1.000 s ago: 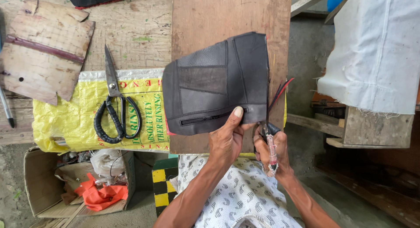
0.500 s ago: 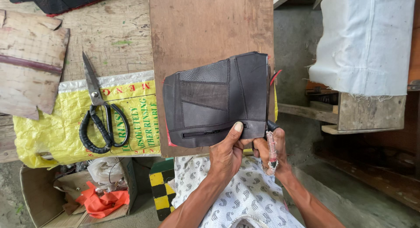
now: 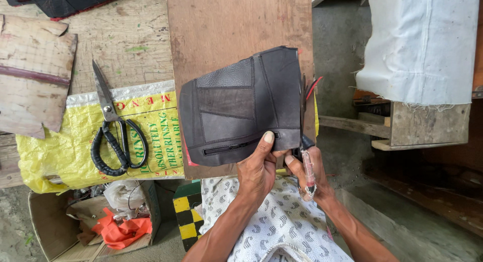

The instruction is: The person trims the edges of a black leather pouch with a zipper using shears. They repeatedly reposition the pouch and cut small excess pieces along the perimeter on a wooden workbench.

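My left hand (image 3: 257, 171) grips the lower edge of a dark grey stitched leather piece (image 3: 236, 108) with a zip near its bottom, thumb pressed on top. The piece is held up in front of a brown wooden board (image 3: 226, 25). My right hand (image 3: 308, 174) holds a thin knife-like tool (image 3: 305, 141) with a taped handle, its blade running up along the piece's right edge. A red strip (image 3: 313, 87) pokes out at that edge.
Black-handled scissors (image 3: 113, 134) lie on a yellow woven sack (image 3: 65, 146) on the wooden bench at left. A worn wooden slab (image 3: 32, 76) sits further left. Below is a cardboard box (image 3: 50, 227) with orange cloth. White fabric (image 3: 420, 40) covers a stand at right.
The view has shifted, so bench, scissors and sack sit further left. The leather piece is held closer and higher, and the tool's blade now lies along its right edge.
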